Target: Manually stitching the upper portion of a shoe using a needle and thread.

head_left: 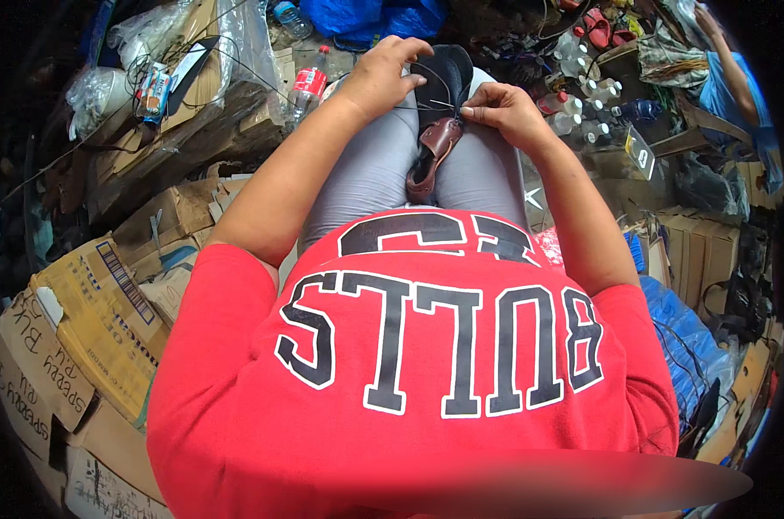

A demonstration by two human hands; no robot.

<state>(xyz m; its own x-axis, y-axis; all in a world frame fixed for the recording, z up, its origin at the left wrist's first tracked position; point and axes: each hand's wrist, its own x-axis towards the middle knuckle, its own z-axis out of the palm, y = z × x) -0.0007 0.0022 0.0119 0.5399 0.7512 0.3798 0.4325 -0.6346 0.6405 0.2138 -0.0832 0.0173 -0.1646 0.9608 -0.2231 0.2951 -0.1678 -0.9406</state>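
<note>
Across my lap lies a brown leather shoe (439, 143), with its black sole part (448, 69) spread toward the far end, between my knees. My right hand (509, 112) is closed in a pinch at the right edge of the shoe, where a thin pale thread (441, 103) meets its fingertips. Above the sole's left side is my left hand (385, 76), its thumb and fingers curved and apart. Another fine strand curves over the black sole between the hands; whether the left fingers touch it is hard to tell.
Left of my legs stand a soda bottle (310, 82) with a red label and stacked cardboard (193, 121) under clear plastic. Several bottles (582, 104) crowd the right side. Flattened boxes (98, 311) lie low left, blue plastic (682, 337) low right. Another person's arm (731, 65) shows far right.
</note>
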